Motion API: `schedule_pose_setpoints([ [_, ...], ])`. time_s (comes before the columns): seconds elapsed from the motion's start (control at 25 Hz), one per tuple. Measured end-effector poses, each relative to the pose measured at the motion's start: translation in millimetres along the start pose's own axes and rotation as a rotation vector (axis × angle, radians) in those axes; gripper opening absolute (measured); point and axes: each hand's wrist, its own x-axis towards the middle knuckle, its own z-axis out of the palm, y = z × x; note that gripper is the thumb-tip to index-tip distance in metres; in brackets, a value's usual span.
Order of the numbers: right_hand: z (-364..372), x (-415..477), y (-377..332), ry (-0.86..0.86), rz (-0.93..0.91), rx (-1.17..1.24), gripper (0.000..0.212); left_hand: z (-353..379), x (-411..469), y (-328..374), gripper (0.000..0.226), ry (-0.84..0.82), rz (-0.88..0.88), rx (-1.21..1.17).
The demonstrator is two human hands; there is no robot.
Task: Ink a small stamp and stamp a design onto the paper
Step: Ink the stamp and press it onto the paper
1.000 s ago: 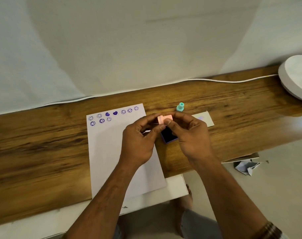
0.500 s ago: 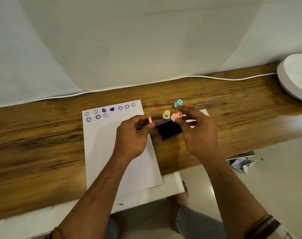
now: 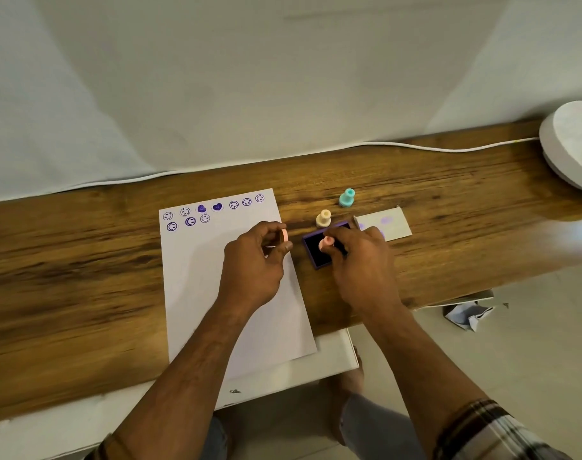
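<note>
A white paper sheet (image 3: 196, 287) lies on the wooden table (image 3: 67, 260), with purple smiley and heart prints along its top edge. My right hand (image 3: 359, 263) holds a small pink stamp (image 3: 326, 243) pressed down on the dark purple ink pad (image 3: 318, 252) just right of the paper. My left hand (image 3: 253, 263) hovers over the paper's right side, pinching a small pink cap (image 3: 284, 235) between thumb and fingers. A cream stamp (image 3: 323, 218) and a teal stamp (image 3: 346, 197) stand upright behind the pad.
A white card with faint purple marks (image 3: 387, 222) lies right of the pad. A white cable (image 3: 449, 148) runs along the table's back edge against a white cloth backdrop. A round white object (image 3: 573, 144) sits far right. Crumpled paper (image 3: 465, 315) lies on the floor.
The hands separated the pink cap from the pink stamp. The right hand has carried the stamp down onto the ink pad, and the left hand has drawn left with the cap.
</note>
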Motion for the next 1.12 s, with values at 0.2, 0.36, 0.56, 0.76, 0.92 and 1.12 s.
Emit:
schedule_pose_setpoints([
  [0.2, -0.6, -0.3, -4.1, -0.037, 0.084, 0.019, 0.03, -25.8, -1.8, -15.8, 0.036, 0.07, -0.018, -0.107],
  [0.36, -13.7, 0.1, -16.5, -0.074, 0.091, 0.018, 0.031, -69.2, 6.3, -45.7, 0.029, 0.254, -0.103, -0.313],
  [0.56, 1.9, 19.2, -91.2, 0.064, 0.115, 0.702, 0.026, -93.6, 12.0, -71.9, 0.022, 0.403, -0.186, -0.586],
  [0.76, 70.6, 41.7, -154.6, -0.08, 0.023, 0.649, 0.026, -91.8, 9.8, -77.3, 0.023, 0.375, -0.177, -0.64],
  [0.92, 92.8, 45.6, -151.4, -0.101, -0.014, 0.541, 0.023, -95.1, 10.0, -80.6, 0.025, 0.344, -0.148, -0.632],
  [1.12, 97.6, 46.8, -144.2, -0.089, -0.049, 0.486, 0.027, -95.1, 9.6, -81.3, 0.028, 0.334, -0.127, -0.646],
])
